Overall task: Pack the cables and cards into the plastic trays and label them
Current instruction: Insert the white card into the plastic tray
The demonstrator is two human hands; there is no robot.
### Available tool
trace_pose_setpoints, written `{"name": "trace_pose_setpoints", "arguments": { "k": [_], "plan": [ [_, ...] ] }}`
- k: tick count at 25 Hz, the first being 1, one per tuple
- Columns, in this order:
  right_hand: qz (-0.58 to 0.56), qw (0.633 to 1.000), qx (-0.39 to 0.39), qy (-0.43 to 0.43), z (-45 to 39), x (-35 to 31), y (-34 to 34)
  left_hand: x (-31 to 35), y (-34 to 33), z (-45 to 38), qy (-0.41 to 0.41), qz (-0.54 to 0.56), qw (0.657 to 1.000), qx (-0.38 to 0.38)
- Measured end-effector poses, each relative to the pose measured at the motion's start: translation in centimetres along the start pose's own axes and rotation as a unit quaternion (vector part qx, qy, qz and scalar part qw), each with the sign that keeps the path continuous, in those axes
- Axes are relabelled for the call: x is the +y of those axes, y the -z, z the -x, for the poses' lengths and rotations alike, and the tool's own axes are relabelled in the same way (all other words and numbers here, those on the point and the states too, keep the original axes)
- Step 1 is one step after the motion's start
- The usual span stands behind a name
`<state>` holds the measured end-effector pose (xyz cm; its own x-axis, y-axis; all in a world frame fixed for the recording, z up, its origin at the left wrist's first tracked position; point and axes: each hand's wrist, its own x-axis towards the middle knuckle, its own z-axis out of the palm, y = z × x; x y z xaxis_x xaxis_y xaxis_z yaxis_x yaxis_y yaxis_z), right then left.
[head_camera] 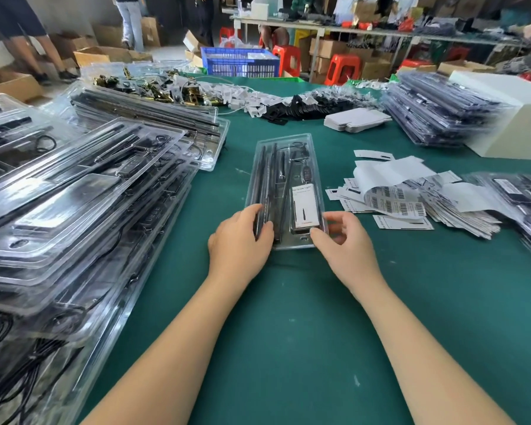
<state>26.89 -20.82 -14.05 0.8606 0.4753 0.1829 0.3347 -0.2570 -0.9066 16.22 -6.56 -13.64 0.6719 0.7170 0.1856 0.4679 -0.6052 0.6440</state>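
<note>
A clear plastic tray point(284, 167) lies lengthwise on the green table, holding black strips, a black cable and a white card point(303, 207) near its front right. My left hand point(241, 240) grips the tray's near left edge, thumb on top. My right hand point(345, 243) pinches the near right corner beside the card. Barcode label sheets point(393, 200) lie to the right of the tray.
Tall stacks of filled trays point(83, 210) crowd the left side. More packed trays point(436, 108) and a white box point(509, 130) sit at the back right. Loose cables and white tags point(258, 99) lie at the back. People, stools and cartons stand beyond the table.
</note>
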Motion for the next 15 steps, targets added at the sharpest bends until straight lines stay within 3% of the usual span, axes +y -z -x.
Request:
{"name": "trace_pose_setpoints", "arguments": {
  "k": [5, 11, 13, 15],
  "plan": [
    [-0.106, 0.994, 0.034, 0.023, 1.6, -1.4, -1.0, -0.2, -0.1, -0.1, -0.067, -0.01, 0.998, -0.016],
    [-0.122, 0.983, 0.079, 0.11, 2.5, -2.5, -1.9, 0.6, 0.3, 0.8, -0.098, 0.16, 0.982, -0.019],
    [-0.148, 0.981, 0.065, 0.103, 2.5, -2.5, -1.8, 1.2, 0.0, 1.6, -0.154, 0.159, 0.975, -0.036],
    [-0.17, 0.979, 0.047, 0.098, 2.4, -2.2, -1.7, 1.5, -0.2, 2.1, -0.233, 0.113, 0.966, -0.004]
  ]
}}
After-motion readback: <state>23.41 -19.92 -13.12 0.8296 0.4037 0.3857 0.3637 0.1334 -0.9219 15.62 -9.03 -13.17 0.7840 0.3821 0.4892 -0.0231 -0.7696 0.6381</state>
